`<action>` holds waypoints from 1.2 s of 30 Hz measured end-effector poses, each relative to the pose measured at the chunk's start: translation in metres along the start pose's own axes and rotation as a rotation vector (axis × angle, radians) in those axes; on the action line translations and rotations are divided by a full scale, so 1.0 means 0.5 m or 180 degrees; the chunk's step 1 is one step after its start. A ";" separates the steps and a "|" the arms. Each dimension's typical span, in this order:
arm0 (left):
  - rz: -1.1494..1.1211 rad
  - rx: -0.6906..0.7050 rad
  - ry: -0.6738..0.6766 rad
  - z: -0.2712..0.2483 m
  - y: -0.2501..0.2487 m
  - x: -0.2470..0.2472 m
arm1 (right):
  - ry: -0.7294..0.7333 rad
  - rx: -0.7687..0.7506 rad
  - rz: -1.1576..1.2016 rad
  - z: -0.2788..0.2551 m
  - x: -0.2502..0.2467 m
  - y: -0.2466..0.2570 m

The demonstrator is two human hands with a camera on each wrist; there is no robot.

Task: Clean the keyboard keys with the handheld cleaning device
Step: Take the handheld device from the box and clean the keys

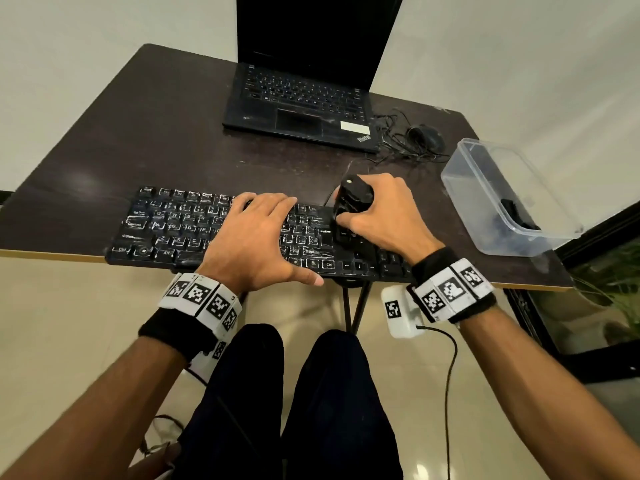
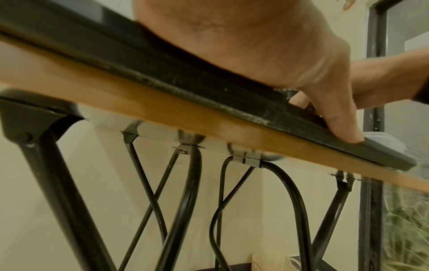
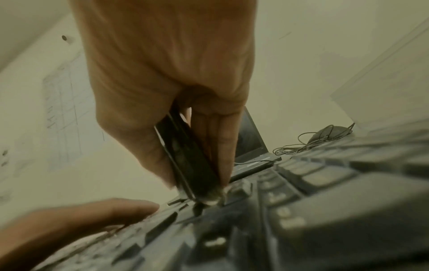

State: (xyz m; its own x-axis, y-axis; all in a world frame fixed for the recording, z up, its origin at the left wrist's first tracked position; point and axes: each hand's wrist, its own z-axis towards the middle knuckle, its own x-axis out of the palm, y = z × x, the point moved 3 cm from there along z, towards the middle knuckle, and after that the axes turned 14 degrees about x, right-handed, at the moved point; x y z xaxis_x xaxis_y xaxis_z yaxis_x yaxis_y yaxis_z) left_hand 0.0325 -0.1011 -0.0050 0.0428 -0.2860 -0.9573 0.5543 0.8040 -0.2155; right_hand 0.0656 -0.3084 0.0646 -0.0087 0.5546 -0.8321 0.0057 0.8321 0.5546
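Item: keyboard [image 1: 221,230], black, its keys streaked with white residue, laid along the near edge of the table [image 1: 138,133], at 6 o'clock of the tabletop.

Item: handheld cleaning device [image 1: 353,202], black, held upright over the right-hand key block, at 3 o'clock of the keyboard. Its lower end is seen in the right wrist view set down among the keys; actual contact is blurred there.

Item: right hand [image 1: 384,216]. Grip wrapped round the device, fingers and thumb curled about its body.

Item: left hand [image 1: 256,237]. Grip spread, fingers straight and laid flat on the middle keys, thumb extended along the front edge. The keyboard is judged to be steadied by it.

Step in hand: the cleaning pass itself is judged to be under way at the right end. White residue is still plain on the keys toward 9 o'clock, so much is judged left to do.

Next move calls for: the device to be drawn row by row toward 9 o'clock, kept low on the keys, and the left hand to be shifted clear while pressure on the keyboard is kept.

Also listed: open laptop [image 1: 304,98] at 12 o'clock; wired mouse [image 1: 426,136] and clear plastic box [image 1: 502,202] at 2 o'clock.
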 end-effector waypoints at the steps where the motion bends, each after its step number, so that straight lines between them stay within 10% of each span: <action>1: 0.0007 0.0009 -0.0003 0.001 0.000 -0.001 | 0.0179 -0.0005 -0.0026 0.000 -0.002 -0.001; 36: -0.0013 -0.0023 0.0096 0.001 -0.003 -0.004 | -0.0185 0.0273 0.0016 -0.018 -0.035 -0.063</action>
State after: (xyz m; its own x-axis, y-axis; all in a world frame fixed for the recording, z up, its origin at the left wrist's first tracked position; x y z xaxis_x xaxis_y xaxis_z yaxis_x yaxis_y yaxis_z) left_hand 0.0322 -0.1021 -0.0025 0.0155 -0.2735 -0.9618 0.5485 0.8066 -0.2205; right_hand 0.0567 -0.3442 0.0618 0.0496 0.5558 -0.8298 0.0912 0.8249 0.5579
